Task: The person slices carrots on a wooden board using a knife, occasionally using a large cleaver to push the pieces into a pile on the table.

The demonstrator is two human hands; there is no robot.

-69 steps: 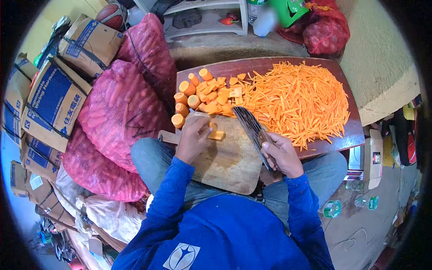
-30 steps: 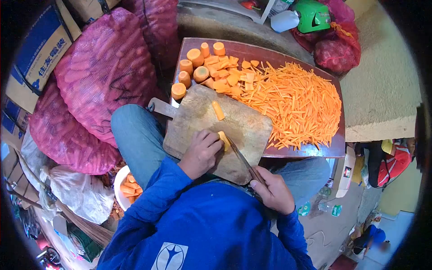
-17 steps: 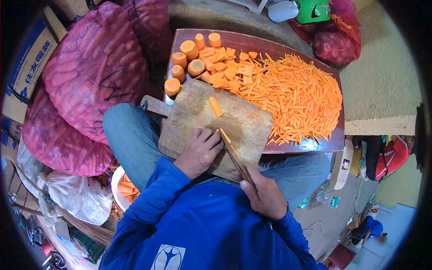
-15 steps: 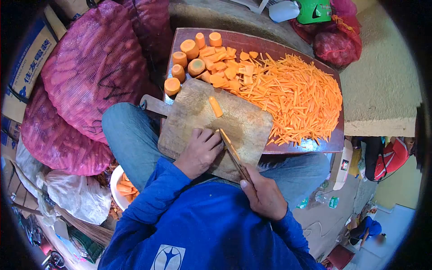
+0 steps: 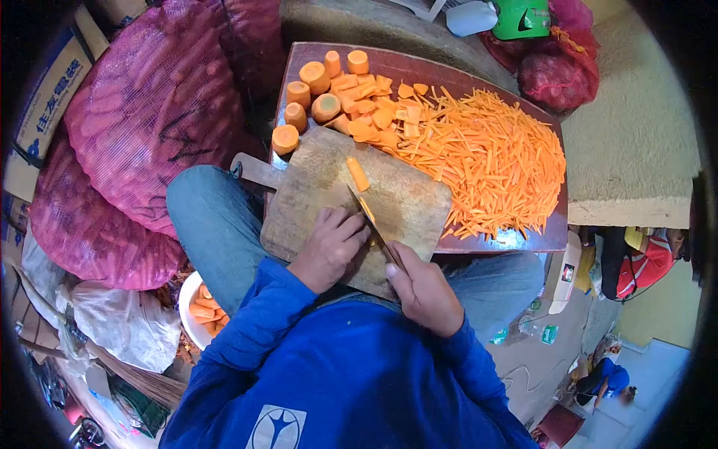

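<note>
My right hand (image 5: 426, 292) grips a knife (image 5: 378, 232), its blade slanting up and left across the worn wooden cutting board (image 5: 299, 206). Curled against the blade's left side, the fingers of my left hand (image 5: 330, 248) press down on a carrot piece that they mostly hide. A thin carrot strip (image 5: 367, 209) lies along the right side of the blade. Farther up the board rests a loose carrot slice (image 5: 357, 173). Beyond the board, thick carrot chunks (image 5: 314, 77) and flat slices lie beside a large heap of carrot strips (image 5: 501, 168).
A dark red table (image 5: 441, 75) carries the board and carrots. Large pink mesh sacks (image 5: 149, 112) stand at left, above a white bowl (image 5: 187, 307) of carrot pieces. A flat handle (image 5: 258, 170) sticks out left of the board. Another person (image 5: 607, 380) is at lower right.
The knife's tip has moved up and left and its blade stands more upright, with my right hand shifted slightly left. My left hand stays nearly in place.
</note>
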